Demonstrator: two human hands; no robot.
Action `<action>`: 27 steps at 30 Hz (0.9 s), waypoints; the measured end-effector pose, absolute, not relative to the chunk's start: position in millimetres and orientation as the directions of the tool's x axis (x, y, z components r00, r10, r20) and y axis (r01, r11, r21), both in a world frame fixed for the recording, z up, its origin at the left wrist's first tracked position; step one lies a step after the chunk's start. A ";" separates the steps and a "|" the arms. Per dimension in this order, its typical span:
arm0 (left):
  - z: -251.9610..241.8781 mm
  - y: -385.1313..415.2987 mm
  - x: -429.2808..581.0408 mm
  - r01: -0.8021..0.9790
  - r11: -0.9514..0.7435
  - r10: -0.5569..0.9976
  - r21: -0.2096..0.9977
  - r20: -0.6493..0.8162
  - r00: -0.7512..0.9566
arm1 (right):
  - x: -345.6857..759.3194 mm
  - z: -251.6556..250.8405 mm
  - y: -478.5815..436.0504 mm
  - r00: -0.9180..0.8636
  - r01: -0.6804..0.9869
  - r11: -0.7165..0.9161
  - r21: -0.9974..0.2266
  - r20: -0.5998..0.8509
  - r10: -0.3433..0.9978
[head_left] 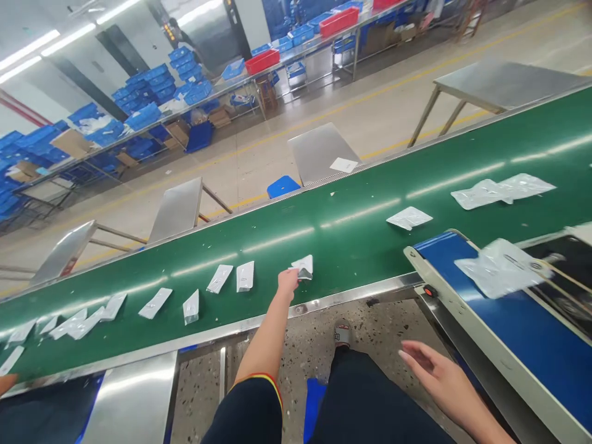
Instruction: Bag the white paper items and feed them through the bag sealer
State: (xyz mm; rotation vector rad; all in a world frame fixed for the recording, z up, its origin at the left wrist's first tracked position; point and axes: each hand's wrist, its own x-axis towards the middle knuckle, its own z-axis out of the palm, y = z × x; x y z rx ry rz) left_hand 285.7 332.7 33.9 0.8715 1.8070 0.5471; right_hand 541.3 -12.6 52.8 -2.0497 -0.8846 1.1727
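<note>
**Pouches on a long green belt**

The left hand point(287, 280) pinched a white pouch point(305, 266) lying on the green belt point(351, 240), near its front edge. The right hand point(435, 369) hung open, fingers loosely spread, over the speckled floor point(300, 348). Blue crates point(148, 77) were stacked along the far wall.

A green conveyor belt point(351, 246) stretches diagonally across the frame, carrying a scattered row of flat white pouches point(155, 303) at left, one folded pouch point(304, 266) near its front edge, and clear plastic bags point(502, 190) at right.
</note>
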 end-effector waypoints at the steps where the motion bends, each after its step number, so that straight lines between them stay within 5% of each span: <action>1: 38.1 314.1 304.0 0.325 0.631 0.768 0.704 -0.626 -0.135 | 541.5 53.9 -5.3 0.390 0.336 -0.503 -0.796 -0.368 0.844; 5: 66.9 221.7 379.6 0.406 0.580 0.595 0.706 -0.708 0.380 | 553.5 70.4 8.7 0.310 0.759 -0.145 -0.635 0.157 0.938; 8: 99.9 154.2 431.0 0.475 0.501 0.350 0.723 -0.672 0.653 | 578.2 93.5 -14.7 0.256 0.847 -0.084 -0.524 0.265 0.930; 12: 138.0 84.9 491.2 0.462 0.192 0.188 0.866 -0.495 0.848 | 612.2 118.0 -94.7 0.507 0.650 -0.264 -0.713 0.147 0.849; 17: 140.5 -3.3 562.5 0.131 -0.207 0.163 0.969 -0.098 0.982 | 629.9 127.2 -200.1 0.907 0.092 -0.381 -0.920 -0.081 0.413; 22: 115.4 -93.1 628.6 0.160 -0.137 0.018 0.978 -0.159 0.987 | 645.4 126.9 -283.4 0.944 -0.115 -0.269 -0.956 -0.190 0.270; 27: 105.6 -143.9 668.1 0.148 -0.012 -0.008 0.989 -0.148 0.989 | 652.6 117.7 -369.6 0.966 -0.236 -0.239 -0.942 -0.200 -0.163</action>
